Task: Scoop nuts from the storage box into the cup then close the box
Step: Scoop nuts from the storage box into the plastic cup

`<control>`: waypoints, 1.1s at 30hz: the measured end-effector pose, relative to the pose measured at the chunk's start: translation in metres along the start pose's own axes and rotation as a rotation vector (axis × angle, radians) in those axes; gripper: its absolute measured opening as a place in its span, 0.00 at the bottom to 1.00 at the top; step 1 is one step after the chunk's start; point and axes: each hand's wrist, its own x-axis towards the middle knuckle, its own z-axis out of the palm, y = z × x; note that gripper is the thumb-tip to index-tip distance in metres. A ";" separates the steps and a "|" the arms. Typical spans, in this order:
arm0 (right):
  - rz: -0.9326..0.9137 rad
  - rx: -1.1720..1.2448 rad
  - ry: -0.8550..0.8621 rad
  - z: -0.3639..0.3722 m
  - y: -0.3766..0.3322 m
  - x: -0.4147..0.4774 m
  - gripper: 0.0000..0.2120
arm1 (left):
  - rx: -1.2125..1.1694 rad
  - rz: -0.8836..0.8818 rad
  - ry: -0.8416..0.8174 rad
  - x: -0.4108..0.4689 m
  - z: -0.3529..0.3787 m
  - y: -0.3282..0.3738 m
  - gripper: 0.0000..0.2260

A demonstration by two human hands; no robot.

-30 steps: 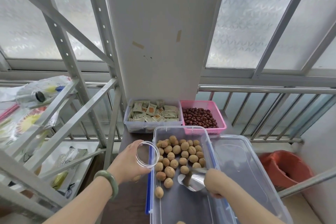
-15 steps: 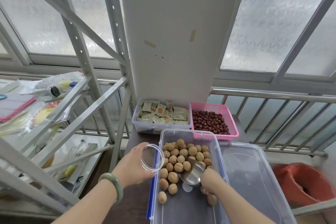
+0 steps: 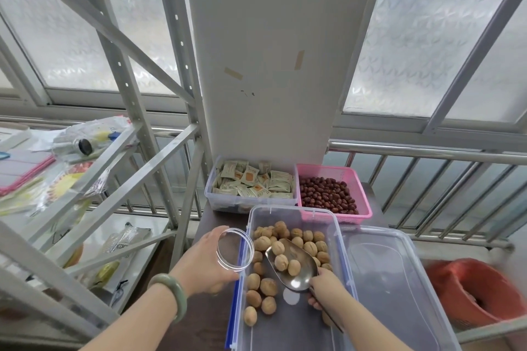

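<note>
A clear plastic storage box (image 3: pixel 293 215) with blue side latches sits open on the dark table, holding several walnuts (image 3: pixel 310 239). My right hand (image 3: pixel 323 288) grips the handle of a metal scoop (image 3: pixel 296 268) lifted over the box, with three walnuts lying in its bowl. My left hand (image 3: pixel 204 261) holds a clear plastic cup (image 3: pixel 235 249) at the box's left edge, its mouth tilted toward the scoop. The box's clear lid (image 3: pixel 390 279) lies to the right of the box.
Behind the box stand a clear tub of sachets (image 3: pixel 251 185) and a pink basket of red dates (image 3: pixel 330 194). A grey metal shelf frame (image 3: pixel 119 168) with packets is at the left. An orange bin (image 3: pixel 473 293) sits at the right, with a railing behind.
The scoop pushed into the walnut pile and came up with three walnuts in its bowl. The cup stayed at the box's left edge. The camera tilted slightly.
</note>
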 end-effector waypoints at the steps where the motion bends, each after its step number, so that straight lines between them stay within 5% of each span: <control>1: -0.025 -0.012 0.006 -0.002 -0.002 -0.004 0.07 | -0.003 -0.003 -0.006 0.000 0.000 0.000 0.45; 9: -0.214 -0.108 0.042 -0.028 -0.037 -0.061 0.08 | -0.006 0.006 -0.017 0.002 0.001 0.001 0.45; 20: -0.422 -0.508 0.039 -0.039 -0.087 -0.139 0.09 | -0.059 0.031 0.019 -0.001 0.005 0.001 0.43; 27: -0.546 -1.054 0.157 -0.016 -0.107 -0.153 0.16 | -0.029 0.068 0.026 0.001 0.007 -0.005 0.42; 33: -0.542 -1.125 0.215 -0.013 -0.111 -0.152 0.15 | -0.036 0.099 0.045 0.001 0.005 -0.006 0.40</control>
